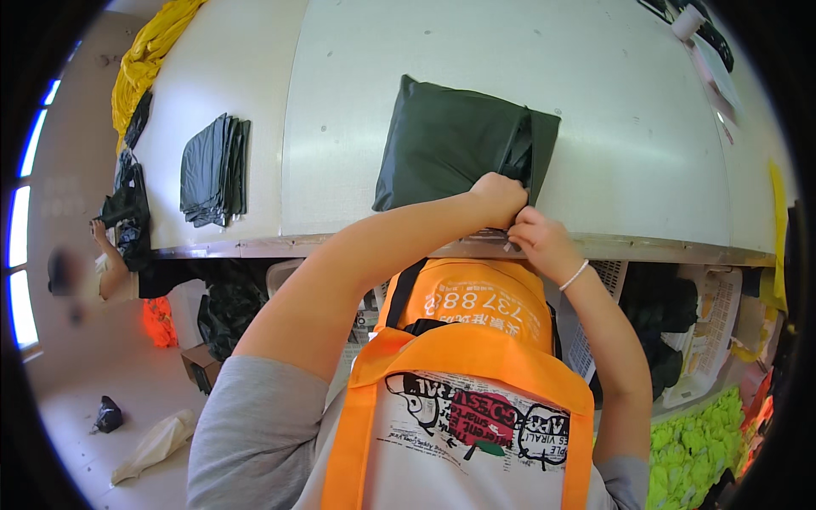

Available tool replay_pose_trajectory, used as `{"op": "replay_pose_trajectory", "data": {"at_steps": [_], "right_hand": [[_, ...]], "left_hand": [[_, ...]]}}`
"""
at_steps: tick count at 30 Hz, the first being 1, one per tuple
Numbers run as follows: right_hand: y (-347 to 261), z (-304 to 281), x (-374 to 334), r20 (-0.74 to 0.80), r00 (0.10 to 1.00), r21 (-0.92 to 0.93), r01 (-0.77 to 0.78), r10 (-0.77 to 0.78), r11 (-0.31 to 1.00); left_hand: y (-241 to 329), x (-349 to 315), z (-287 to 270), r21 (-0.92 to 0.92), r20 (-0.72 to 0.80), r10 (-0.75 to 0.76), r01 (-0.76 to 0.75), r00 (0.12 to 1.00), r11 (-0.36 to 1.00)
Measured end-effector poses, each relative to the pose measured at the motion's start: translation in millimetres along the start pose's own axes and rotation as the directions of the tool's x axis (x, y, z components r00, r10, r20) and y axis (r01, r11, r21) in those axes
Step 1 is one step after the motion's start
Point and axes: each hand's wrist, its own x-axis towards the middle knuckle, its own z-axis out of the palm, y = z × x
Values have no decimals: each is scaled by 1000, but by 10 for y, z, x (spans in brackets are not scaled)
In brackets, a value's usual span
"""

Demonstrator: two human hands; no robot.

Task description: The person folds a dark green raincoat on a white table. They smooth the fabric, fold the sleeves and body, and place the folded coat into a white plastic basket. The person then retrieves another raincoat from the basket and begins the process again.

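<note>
A flat, dark green plastic-like packet (450,144) lies on the white table in front of me, its right edge folded or opened into a dark flap. My left hand (503,195) is closed on the packet's near right corner, with the fingertips partly hidden behind the hand. Just beside it, at the table's front edge, my right hand (544,245) has its fingers pinched together. A small pale bit shows under those fingers, too small to name. To the left on the table rests a stack of similar dark folded packets (214,170).
Yellow material (144,59) is heaped at the table's far left. Another person (115,263) handles dark material there. White plastic baskets (701,331) stand below the table's edge on the right, near bright green material (697,442). A cardboard box (201,367) sits low at left.
</note>
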Motion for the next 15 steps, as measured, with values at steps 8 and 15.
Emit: {"op": "replay_pose_trajectory", "data": {"at_steps": [8, 15], "right_hand": [[130, -349, -38, -57, 998, 75, -34, 38, 997], [195, -379, 53, 194, 971, 59, -157, 143, 986]], "left_hand": [[-390, -167, -338, -634, -307, 174, -338, 935, 695], [-149, 23, 68, -4, -228, 434, -447, 872, 895]]}}
